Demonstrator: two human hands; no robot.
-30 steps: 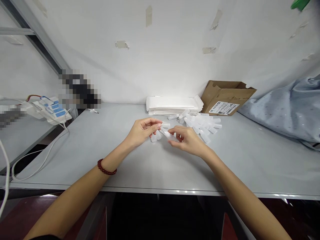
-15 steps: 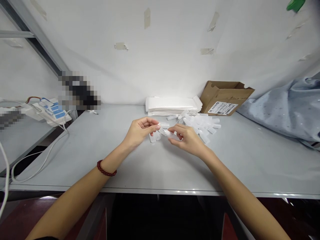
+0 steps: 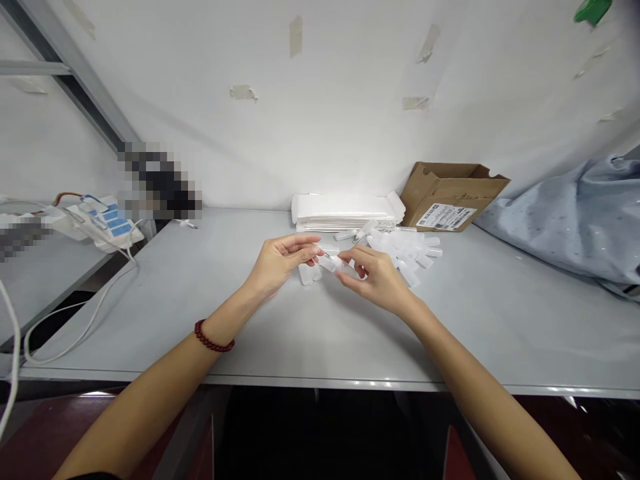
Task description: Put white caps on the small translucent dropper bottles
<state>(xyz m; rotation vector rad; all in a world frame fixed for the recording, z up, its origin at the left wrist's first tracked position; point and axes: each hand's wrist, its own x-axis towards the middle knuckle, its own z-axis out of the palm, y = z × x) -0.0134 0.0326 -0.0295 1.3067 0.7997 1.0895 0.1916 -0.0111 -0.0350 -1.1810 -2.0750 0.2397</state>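
Observation:
My right hand [image 3: 373, 275] grips a small translucent white plastic piece [image 3: 340, 265] between thumb and fingers, just above the table. From the left, my left hand [image 3: 287, 261] pinches close to the piece's end. A thin dark sliver shows at those fingertips, too small to name. Below my left fingers a few similar translucent pieces [image 3: 307, 275] lie on the grey table [image 3: 300, 333]. Right behind my right hand spreads a loose pile of the same white pieces [image 3: 404, 247].
A stack of flat white packets [image 3: 347, 217] lies against the wall. Beside it stands an open cardboard box [image 3: 445, 193] with a label. Light blue fabric [image 3: 570, 220] covers the right end. On the left are a power strip [image 3: 113, 220] and white cables [image 3: 95, 313].
My left fingertips have shifted slightly, with the index finger straighter, and the thin dark sliver now shows. The plastic piece in my right hand has turned a little.

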